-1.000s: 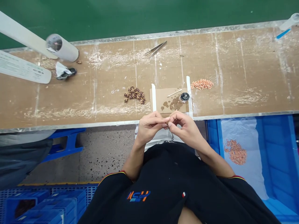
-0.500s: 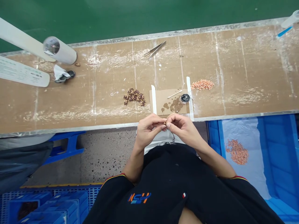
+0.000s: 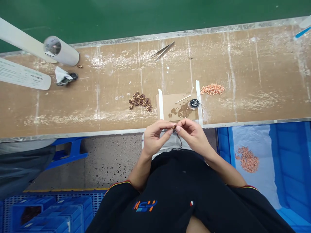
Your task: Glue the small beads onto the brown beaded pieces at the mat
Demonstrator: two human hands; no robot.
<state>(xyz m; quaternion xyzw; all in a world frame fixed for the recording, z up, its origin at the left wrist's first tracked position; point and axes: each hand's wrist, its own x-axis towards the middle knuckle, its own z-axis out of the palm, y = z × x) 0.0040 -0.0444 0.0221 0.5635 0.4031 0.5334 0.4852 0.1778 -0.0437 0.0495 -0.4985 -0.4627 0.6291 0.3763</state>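
Observation:
At the table's front edge, my left hand (image 3: 157,136) and my right hand (image 3: 193,136) meet fingertip to fingertip. Pinched between them is a small brown-and-gold piece (image 3: 173,127), partly covered by the fingers. Just beyond the hands lies a taped cardboard sheet (image 3: 167,101) with wet-looking stains. On it are a cotton swab (image 3: 183,99) and a small round jar (image 3: 194,103) with black content or lid. To the left sits a heap of dark brown pieces with gold-coloured ends (image 3: 140,101). A heap of small copper-orange pieces (image 3: 213,89) rests right of the sheet.
Metal tweezers (image 3: 163,51) lie toward the back of the cardboard-covered table (image 3: 116,71). White cylinders (image 3: 63,51) and a crumpled wrapper (image 3: 65,77) are at the left. A blue bin (image 3: 289,155) at lower right holds orange pieces (image 3: 247,159) on white sheeting. Blue crates (image 3: 60,213) stand lower left.
The fingertips have shifted slightly, and more of the small brown-and-gold piece shows between them. The view has moved a little; the things on the table stay put.

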